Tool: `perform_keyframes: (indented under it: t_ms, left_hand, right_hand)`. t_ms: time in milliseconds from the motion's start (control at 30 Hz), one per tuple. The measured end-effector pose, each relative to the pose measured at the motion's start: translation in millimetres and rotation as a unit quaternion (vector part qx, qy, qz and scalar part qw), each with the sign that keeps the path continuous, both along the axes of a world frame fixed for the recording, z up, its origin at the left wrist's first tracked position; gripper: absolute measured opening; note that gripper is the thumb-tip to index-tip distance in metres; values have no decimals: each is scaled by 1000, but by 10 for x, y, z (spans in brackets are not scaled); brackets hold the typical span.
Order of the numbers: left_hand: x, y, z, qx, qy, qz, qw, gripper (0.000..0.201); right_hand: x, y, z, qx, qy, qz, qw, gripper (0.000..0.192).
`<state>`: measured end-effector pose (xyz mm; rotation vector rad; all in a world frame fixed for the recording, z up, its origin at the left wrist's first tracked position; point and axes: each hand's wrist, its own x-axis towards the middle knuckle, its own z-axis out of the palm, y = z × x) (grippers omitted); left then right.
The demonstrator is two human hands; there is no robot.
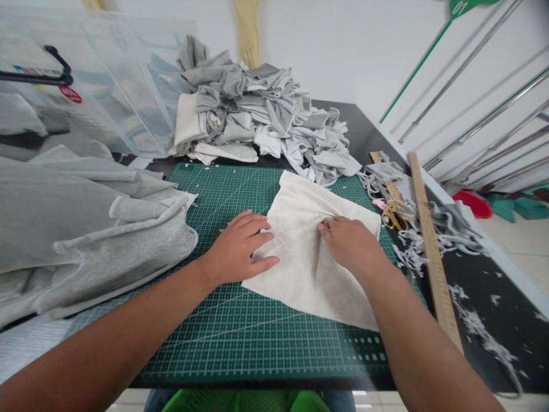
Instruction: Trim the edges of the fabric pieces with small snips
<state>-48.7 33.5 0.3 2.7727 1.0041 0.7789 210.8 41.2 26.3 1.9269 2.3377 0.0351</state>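
A cream-white piece of cloth [295,246] lies slightly creased on the green cutting mat [206,337]. My left hand [242,246] rests at the cloth's left edge, fingers spread and holding nothing. Over the middle of the cloth, my right hand [349,243] is closed around a small tool with a thin metal tip [323,218]. Most of that tool is hidden by the fingers, so its kind cannot be made out. The cloth is puckered around this hand.
Grey fabric [107,229] is heaped at left, before a clear plastic bin [107,86]. A pile of grey and white cloth pieces [266,109] stands behind the mat. Gold-handled scissors [392,216], a long wooden ruler [433,252] and thread scraps [476,320] lie at right.
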Motion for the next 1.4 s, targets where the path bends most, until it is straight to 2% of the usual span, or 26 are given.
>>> perform_keyframes:
  t_ms: [133,167,233,267,333,400,467,533,633,700,800,900,967,1100,1300,1400]
  left_hand:
    - [48,-78,58,37,36,9,999,28]
    - [73,-101,63,39,60,21,997,26]
    - [125,-138,56,30,111,55,992,24]
    - [147,-148,46,23,132,72,988,23]
    - [172,-147,16,16,159,97,982,23]
    - [168,-122,-17,18,170,109,979,23]
    - [147,-91,-40,16,165,118,979,25]
    - [132,-79,-46,8,143,120,982,28]
    - [151,-119,-31,-15,103,94,990,30]
    - [183,-167,-22,-39,104,60,992,41]
    - [209,-217,-33,-65,133,17,989,61]
    - [191,-218,-60,-77,150,0,986,68]
    - [168,-209,-75,-75,157,-3,985,68]
    - [92,-203,-77,-61,167,-19,984,69]
    - [-192,-206,45,-97,164,-130,973,62]
    - [-303,-215,130,-155,140,-146,967,47]
  right_hand:
    - [-12,-116,145,-41,12,-58,997,50]
    - [-19,-160,198,-53,32,-51,997,51]
    - [-35,-256,304,-114,131,-13,985,51]
    - [-44,-302,348,-177,185,15,967,53]
    - [-61,-367,407,-329,264,55,905,56]
    - [-73,-383,422,-389,313,55,864,55]
    - [-78,-348,403,-347,360,33,865,53]
    - [-80,-277,359,-214,384,0,898,51]
    - [-81,-154,250,45,316,-48,946,45]
    - [-82,-85,150,117,275,-32,954,41]
    - [-86,-17,-7,119,272,36,954,37]
    - [-103,11,-100,75,243,72,965,38]
    - [-121,9,-101,50,219,69,972,40]
    - [-114,-70,-17,21,171,9,985,44]
    - [87,-493,44,14,131,-3,991,42]
    - [170,-770,37,11,131,29,991,39]
